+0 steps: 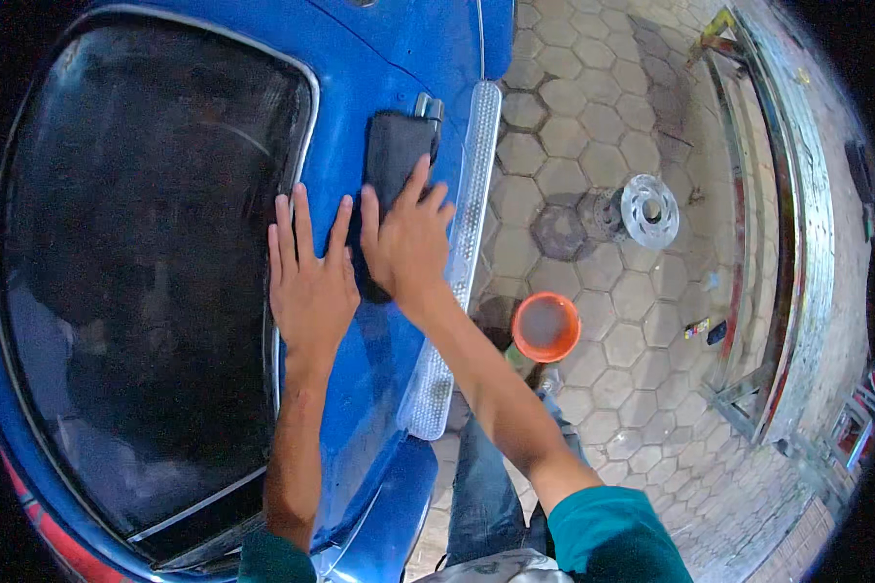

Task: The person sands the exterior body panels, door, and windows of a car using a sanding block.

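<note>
Dark cloth (pixel 396 155) lies on the blue car body (pixel 379 58) under the spread right hand (pixel 405 248); left hand (pixel 311 282) rests flat beside it.

One head-worn fisheye looks steeply down, close over the blue car body (pixel 360 58). Paved ground (pixel 593 126) fills the frame's right.

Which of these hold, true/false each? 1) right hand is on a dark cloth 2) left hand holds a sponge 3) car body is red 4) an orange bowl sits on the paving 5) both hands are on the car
1) True: the right hand presses the dark cloth.
2) False: the left hand lies flat and empty on the panel.
3) False: the car body is blue.
4) True: the orange bowl sits on the hexagonal paving.
5) True.
</note>
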Action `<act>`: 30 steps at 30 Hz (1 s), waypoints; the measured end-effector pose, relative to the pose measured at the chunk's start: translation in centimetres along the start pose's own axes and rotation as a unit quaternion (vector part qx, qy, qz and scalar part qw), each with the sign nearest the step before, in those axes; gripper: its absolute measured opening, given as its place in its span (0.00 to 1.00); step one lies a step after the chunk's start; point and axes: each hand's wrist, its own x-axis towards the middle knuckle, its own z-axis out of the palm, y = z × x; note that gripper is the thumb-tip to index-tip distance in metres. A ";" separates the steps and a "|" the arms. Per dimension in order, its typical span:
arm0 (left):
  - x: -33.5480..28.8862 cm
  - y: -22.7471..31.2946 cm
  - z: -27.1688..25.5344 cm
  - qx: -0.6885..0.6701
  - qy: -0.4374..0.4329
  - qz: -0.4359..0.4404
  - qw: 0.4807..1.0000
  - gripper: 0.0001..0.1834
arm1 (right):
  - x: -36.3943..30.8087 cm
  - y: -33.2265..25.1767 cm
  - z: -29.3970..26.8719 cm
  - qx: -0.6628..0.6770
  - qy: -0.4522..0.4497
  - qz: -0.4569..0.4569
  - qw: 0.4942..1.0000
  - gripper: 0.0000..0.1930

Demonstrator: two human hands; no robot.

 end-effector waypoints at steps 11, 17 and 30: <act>0.8 0.8 -0.1 -0.039 0.003 0.016 0.999 0.33 | 1.8 -1.4 -3.0 0.088 -0.054 0.135 0.986 0.43; 0.9 -0.3 0.3 -0.120 0.030 0.005 0.992 0.31 | -8.3 2.7 -1.3 0.214 -0.105 0.058 0.970 0.45; 1.2 0.1 -0.3 -0.184 0.076 0.013 0.980 0.29 | -21.2 8.3 3.9 0.285 -0.166 0.357 0.874 0.44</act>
